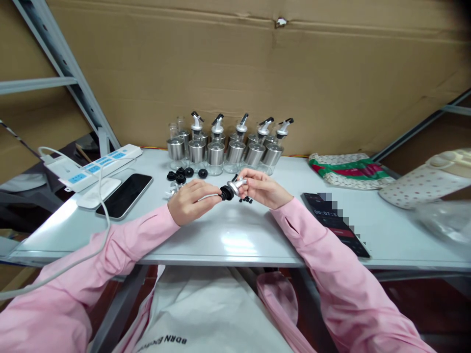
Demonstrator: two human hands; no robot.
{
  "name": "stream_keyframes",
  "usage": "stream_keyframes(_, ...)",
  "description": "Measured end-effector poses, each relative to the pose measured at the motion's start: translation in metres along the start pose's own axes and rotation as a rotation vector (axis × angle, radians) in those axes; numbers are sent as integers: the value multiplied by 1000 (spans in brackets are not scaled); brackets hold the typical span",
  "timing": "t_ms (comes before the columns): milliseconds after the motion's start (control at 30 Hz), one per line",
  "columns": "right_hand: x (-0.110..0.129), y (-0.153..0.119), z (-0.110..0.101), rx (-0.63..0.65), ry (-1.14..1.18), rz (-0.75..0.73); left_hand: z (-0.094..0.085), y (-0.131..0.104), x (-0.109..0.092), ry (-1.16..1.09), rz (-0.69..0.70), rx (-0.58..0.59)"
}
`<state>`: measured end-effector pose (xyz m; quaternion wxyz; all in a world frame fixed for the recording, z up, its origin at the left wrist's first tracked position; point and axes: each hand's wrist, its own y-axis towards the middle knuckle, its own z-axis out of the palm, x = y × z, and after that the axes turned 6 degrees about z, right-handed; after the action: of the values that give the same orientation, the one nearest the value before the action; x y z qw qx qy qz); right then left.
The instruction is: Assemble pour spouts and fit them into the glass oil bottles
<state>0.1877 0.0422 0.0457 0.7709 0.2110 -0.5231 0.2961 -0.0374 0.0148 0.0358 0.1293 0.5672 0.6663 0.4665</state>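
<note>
In our left hand (191, 202) the fingers (209, 190) pinch one black stopper (227, 192), and in our right hand (264, 190) the fingers grasp one silver spout (235, 186). The two parts meet end to end between our hands, above the table (221, 230).

Behind them we have six bottles (215, 154) in the front row, upright, each with a steel band round clear glass. Five of these carry a silver spout with a black lever; the leftmost has an open neck. More bottles stand in a row behind, partly hidden, so we cannot tell their full count.

In front of the bottles, at left, lie five black discs (202, 173) that we can make out, four grouped and one a little apart. Silver parts (172, 190) lie just beside our left hand, partly covered, and a few small black bits (247, 199) lie near our right.

We also see two phones, one dark (125, 196) at left and one showing a timer (333, 220) at right, plus one power strip (105, 166), one patterned cloth (349, 170) and one dotted flask (429, 179).
</note>
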Motion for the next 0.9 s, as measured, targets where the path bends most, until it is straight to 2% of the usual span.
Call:
stream_keyframes(167, 1, 0, 2, -24, -20, 14, 5, -4, -3, -188, -174, -48)
stream_keyframes(367, 1, 1, -1, -39, -73, -11, 11, -2, -17, -693, -555, -43)
stream_keyframes(433, 0, 1, -2, -36, -90, -5, 12, -3, -18, -763, -613, -38)
stream_keyframes(633, -3, 1, -1, -15, -109, 16, 13, -6, -15, -663, -562, 57)
stream_keyframes(900, -5, 2, -2, -3, -152, 19, 13, -7, -12, -566, -460, 108)
